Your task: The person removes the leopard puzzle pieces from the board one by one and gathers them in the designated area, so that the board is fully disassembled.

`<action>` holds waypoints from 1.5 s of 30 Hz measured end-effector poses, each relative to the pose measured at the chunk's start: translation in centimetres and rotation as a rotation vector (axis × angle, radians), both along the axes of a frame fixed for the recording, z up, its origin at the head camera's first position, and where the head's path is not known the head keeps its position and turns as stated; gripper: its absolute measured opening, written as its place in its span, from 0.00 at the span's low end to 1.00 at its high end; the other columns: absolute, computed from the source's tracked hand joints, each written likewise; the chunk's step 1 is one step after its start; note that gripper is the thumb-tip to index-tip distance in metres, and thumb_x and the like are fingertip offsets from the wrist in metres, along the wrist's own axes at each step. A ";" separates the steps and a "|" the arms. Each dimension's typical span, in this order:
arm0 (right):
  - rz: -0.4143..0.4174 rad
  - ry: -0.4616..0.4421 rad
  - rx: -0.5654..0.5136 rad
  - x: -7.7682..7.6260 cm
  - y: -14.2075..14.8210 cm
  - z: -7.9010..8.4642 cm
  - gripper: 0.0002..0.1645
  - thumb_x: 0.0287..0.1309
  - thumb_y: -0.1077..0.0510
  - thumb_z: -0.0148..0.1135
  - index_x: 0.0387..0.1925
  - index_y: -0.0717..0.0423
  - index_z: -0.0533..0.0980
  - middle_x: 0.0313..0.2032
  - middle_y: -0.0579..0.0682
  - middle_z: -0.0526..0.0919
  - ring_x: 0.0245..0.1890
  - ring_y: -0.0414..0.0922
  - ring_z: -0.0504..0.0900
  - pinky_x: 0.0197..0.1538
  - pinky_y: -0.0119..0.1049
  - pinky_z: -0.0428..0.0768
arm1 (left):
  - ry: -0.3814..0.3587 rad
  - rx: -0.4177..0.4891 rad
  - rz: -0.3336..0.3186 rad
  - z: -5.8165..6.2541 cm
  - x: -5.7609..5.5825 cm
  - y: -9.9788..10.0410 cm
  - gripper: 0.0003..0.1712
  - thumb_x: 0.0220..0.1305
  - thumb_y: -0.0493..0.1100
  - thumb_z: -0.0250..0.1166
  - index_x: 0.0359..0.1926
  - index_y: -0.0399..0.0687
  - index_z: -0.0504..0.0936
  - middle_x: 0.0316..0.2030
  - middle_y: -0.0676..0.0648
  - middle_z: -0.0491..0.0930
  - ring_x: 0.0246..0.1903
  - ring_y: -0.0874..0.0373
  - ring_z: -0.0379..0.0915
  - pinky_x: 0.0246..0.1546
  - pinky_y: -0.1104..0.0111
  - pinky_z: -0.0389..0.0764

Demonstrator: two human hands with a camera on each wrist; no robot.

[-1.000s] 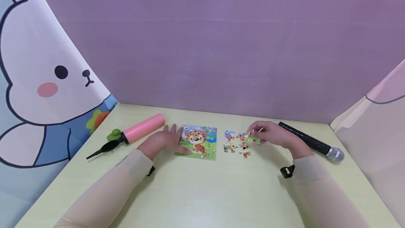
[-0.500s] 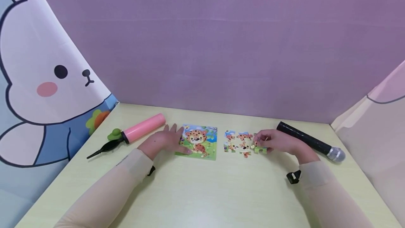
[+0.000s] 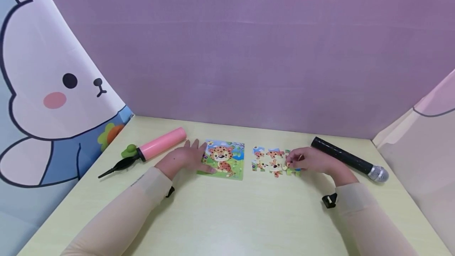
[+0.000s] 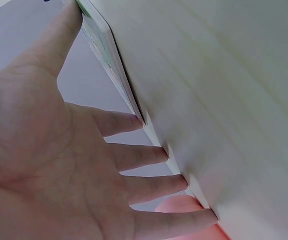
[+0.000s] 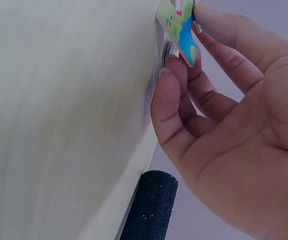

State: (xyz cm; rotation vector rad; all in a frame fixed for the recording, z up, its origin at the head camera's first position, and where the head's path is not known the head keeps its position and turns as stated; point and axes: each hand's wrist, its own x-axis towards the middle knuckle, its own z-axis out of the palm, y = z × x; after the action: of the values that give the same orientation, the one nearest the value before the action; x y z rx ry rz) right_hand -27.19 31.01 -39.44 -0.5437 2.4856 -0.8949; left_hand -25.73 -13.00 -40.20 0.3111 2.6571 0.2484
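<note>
While the bent fingers of my right hand [image 3: 312,159] pinch one puzzle piece [image 5: 187,36], tilted with a sharp corner toward the bottom of the right wrist view, my left hand [image 3: 185,158] lies with its fingers spread straight, gripping nothing, its thumb on one leopard card [image 3: 224,165] below the frame's centre. The leopard's head points up the frame. Just right lies one gappy puzzle [image 3: 275,165], its pieces too small to count, my held piece at its right side. One microphone [image 3: 345,157] slants down rightward; one pump [image 3: 158,145], at left, slants up rightward.
</note>
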 end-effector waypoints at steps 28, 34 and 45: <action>-0.079 0.135 0.003 -0.5 -2.0 1.7 0.16 0.79 0.50 0.60 0.57 0.55 0.82 0.49 0.55 0.85 0.46 0.51 0.81 0.48 0.41 0.83 | 0.025 -0.006 -0.015 0.0 0.1 0.0 0.72 0.61 0.82 0.64 0.87 0.45 0.44 0.86 0.31 0.39 0.84 0.25 0.33 0.83 0.31 0.52; -0.061 0.155 -0.058 -0.7 -5.1 2.7 0.19 0.78 0.47 0.60 0.57 0.55 0.81 0.51 0.61 0.85 0.48 0.57 0.83 0.52 0.51 0.85 | 0.038 -0.011 -0.030 -0.5 -0.1 -0.3 0.73 0.60 0.83 0.63 0.87 0.44 0.44 0.86 0.30 0.40 0.84 0.24 0.36 0.83 0.32 0.53; 0.052 0.084 -0.155 -1.1 -14.6 1.1 0.19 0.80 0.48 0.58 0.60 0.54 0.80 0.53 0.61 0.85 0.46 0.59 0.84 0.48 0.50 0.88 | 0.050 0.010 -0.030 -1.0 -0.4 -0.7 0.76 0.57 0.86 0.61 0.87 0.45 0.41 0.86 0.31 0.41 0.84 0.25 0.36 0.83 0.32 0.51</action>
State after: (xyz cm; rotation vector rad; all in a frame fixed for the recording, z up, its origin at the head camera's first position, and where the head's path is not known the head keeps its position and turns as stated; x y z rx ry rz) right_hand -28.33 16.44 -38.32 -0.7084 2.4773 -1.0706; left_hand -26.14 -13.71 -41.21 0.3650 2.6989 0.2473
